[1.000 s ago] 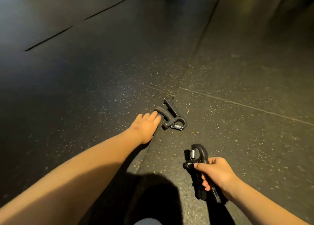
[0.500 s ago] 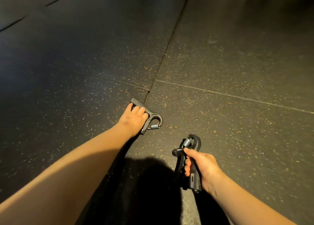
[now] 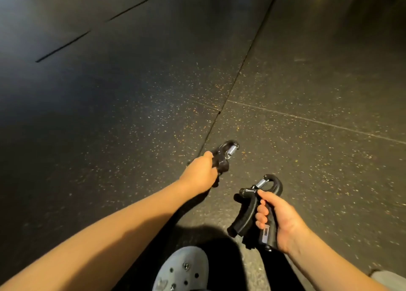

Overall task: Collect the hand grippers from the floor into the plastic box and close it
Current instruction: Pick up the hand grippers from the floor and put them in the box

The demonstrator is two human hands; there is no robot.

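Since half a second ago the left hand (image 3: 198,174) has gone from lying over the hand gripper on the floor (image 3: 109,114) to clasping it, and the right hand (image 3: 279,220) has drawn nearer to the person with its own load. In the head view the left arm reaches forward and slightly right across the dark speckled floor, wrist straight and back of the hand up. Its fingers are curled round the handles of the first hand gripper (image 3: 228,153). The looped top and silver spring of this one stick out beyond the knuckles, pointing away from the person, right beside the seam (image 3: 241,64) that runs between the floor mats. It is motion-blurred, so whether it is clear of the floor cannot be told. The right arm comes in from the lower right corner with the forearm angled up and left and the palm turned inward. Its fingers wrap one handle of the second hand gripper (image 3: 248,211) and the thumb lies near the spring. The other handle hangs free to the left of the fingertips, the spring loop is uppermost, and the gripper is held upright above the floor. Two hand grippers are counted, one in each of the two hands, and they are near each other but apart. One grey perforated shoe (image 3: 182,271) shows at the bottom edge, between the two forearms.
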